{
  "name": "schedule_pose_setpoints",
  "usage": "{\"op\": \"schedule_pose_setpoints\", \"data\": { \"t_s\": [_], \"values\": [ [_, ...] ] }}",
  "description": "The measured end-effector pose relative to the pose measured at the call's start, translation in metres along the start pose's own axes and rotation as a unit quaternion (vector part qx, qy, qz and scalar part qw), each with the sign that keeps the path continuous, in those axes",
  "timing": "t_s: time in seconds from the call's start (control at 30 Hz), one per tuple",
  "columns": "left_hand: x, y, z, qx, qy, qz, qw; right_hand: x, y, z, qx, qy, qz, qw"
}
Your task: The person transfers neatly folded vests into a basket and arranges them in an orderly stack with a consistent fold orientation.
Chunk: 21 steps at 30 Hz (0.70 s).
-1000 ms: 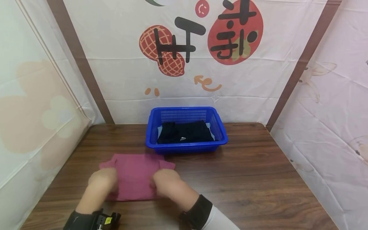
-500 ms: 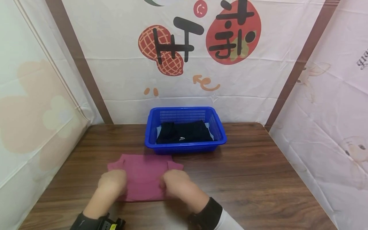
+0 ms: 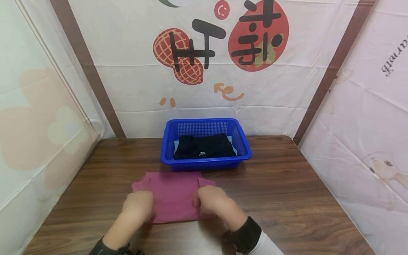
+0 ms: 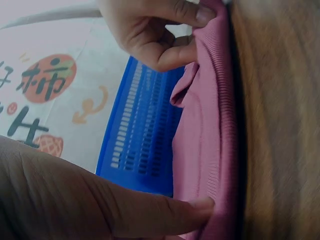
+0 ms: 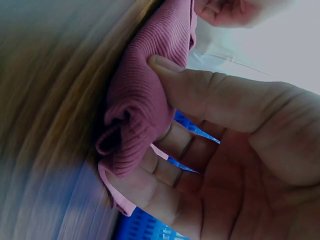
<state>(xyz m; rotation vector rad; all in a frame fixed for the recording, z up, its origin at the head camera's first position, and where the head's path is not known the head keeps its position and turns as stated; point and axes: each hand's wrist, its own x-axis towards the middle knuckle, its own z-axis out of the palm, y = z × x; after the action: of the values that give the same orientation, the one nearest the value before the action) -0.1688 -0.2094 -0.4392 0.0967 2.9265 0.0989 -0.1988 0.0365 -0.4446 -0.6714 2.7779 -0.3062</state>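
Note:
A folded pink shirt [image 3: 174,196] with ribbed trim lies on the wooden table in front of the basket, its sleeves showing at both upper corners. My left hand [image 3: 139,206] grips its left side; in the left wrist view the thumb [image 4: 170,212] presses on the ribbed edge and the other fingers are mostly hidden. On the opposite side my right hand [image 3: 213,201] pinches the shirt. The right wrist view has that thumb [image 5: 175,82] on top of the rolled ribbed cloth [image 5: 145,85], with fingers curled beneath it.
A blue plastic basket [image 3: 204,162] stands behind the shirt, near the table's back edge. Inside it lies a folded black garment [image 3: 210,147] over something light blue. Printed fabric walls [image 3: 134,88] enclose the wooden table [image 3: 280,198] at the back and sides.
Both hands have moved to the right with the pink shirt between them, sliding it along the table. The basket has stayed where it was.

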Motion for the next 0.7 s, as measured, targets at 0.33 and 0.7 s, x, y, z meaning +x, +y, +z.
{"op": "schedule_pose_setpoints", "data": {
  "t_s": [0.33, 0.7],
  "values": [
    [-0.002, 0.024, 0.014, 0.006, 0.088, 0.031, 0.9956, -0.014, 0.028, -0.006, 0.02, 0.02, -0.019, 0.9994],
    [-0.003, 0.048, 0.03, -0.01, 0.165, 0.067, 0.984, -0.03, 0.061, -0.011, 0.036, 0.038, -0.024, 0.9984]
  ]
}}
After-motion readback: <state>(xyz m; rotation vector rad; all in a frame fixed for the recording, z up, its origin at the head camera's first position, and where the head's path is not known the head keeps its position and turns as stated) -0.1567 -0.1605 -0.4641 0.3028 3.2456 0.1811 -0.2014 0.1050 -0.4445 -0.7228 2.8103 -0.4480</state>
